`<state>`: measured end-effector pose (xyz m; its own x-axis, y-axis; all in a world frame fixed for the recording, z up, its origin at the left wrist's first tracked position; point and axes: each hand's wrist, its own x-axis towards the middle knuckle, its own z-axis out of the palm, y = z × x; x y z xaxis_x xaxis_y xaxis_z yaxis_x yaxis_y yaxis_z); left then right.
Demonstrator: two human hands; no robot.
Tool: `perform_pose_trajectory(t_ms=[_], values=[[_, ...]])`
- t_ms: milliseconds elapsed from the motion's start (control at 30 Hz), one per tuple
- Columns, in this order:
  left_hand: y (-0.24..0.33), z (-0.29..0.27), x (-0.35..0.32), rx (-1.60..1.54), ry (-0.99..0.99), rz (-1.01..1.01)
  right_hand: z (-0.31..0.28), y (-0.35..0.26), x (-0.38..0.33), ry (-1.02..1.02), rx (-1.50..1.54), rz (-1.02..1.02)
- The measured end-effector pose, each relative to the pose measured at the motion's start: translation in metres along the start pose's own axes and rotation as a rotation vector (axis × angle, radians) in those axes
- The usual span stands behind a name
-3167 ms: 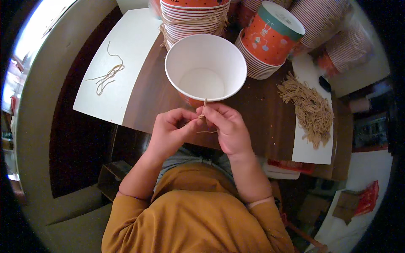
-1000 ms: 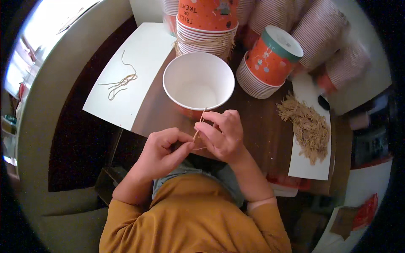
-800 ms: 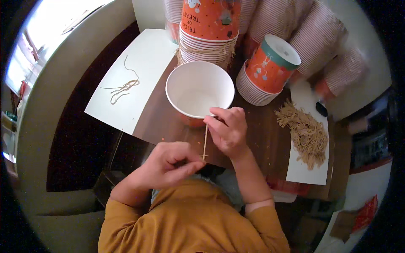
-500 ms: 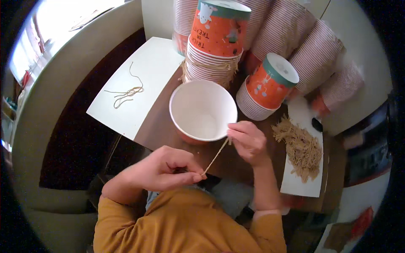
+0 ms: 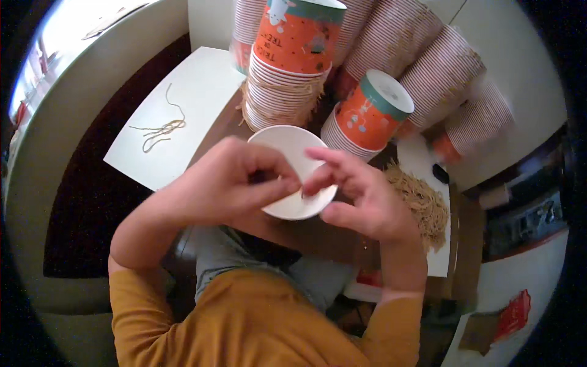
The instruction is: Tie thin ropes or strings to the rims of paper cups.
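My left hand [image 5: 238, 183] is raised in front of the bucket's opening, thumb and fingertips pinched together; whatever they hold is too small and blurred to make out. Beside it, my right hand [image 5: 367, 199] has its fingers and thumb apart, its fingertips close to the left ones. Behind both hands stands a white-lined paper bucket [image 5: 287, 139], mouth up on the brown table, partly hidden by them. A heap of tan twine pieces [image 5: 425, 208] lies on a white board to the right of my right hand.
Stacked orange and green paper buckets [image 5: 296, 46] stand upside down at the back, with twine around their rims. A shorter stack [image 5: 367, 119] is beside them. Several long bucket stacks [image 5: 440, 76] lean at back right. Loose twine [image 5: 165, 127] lies on the left white board [image 5: 189, 92].
Both hands have risen over the bucket and come together. The right fingers have spread from their pinch, and the twine stretched between the hands no longer shows. The view has shifted slightly.
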<state>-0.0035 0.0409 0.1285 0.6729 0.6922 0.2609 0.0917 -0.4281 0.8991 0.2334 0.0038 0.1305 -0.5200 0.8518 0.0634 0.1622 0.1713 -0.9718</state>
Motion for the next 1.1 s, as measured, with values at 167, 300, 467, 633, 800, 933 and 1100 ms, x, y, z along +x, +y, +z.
perform_pose_trajectory(t_ms=[167,300,467,633,800,933,1100], values=[[-0.001,-0.027,0.012,-0.142,-0.076,-0.229,-0.018,-0.006,0.018,0.203,-0.13,-0.002],[-0.022,-0.034,-0.007,-0.204,-0.07,-0.254,-0.039,0.003,0.018,0.227,-0.05,0.066],[-0.023,-0.038,-0.013,-0.239,-0.041,-0.271,-0.049,0.025,0.025,0.403,-0.313,0.068],[-0.031,-0.043,-0.012,-0.15,-0.022,-0.254,-0.043,0.039,0.025,0.469,-1.334,-0.031],[-0.029,-0.029,0.003,-0.224,-0.025,-0.196,0.029,-0.003,0.05,0.181,-0.275,-0.208],[-0.037,-0.033,-0.002,-0.222,-0.023,-0.251,0.027,0.008,0.066,-0.074,0.111,0.178],[-0.05,-0.036,-0.023,-0.348,-0.066,-0.375,0.008,0.013,0.061,0.108,-0.006,0.14]])
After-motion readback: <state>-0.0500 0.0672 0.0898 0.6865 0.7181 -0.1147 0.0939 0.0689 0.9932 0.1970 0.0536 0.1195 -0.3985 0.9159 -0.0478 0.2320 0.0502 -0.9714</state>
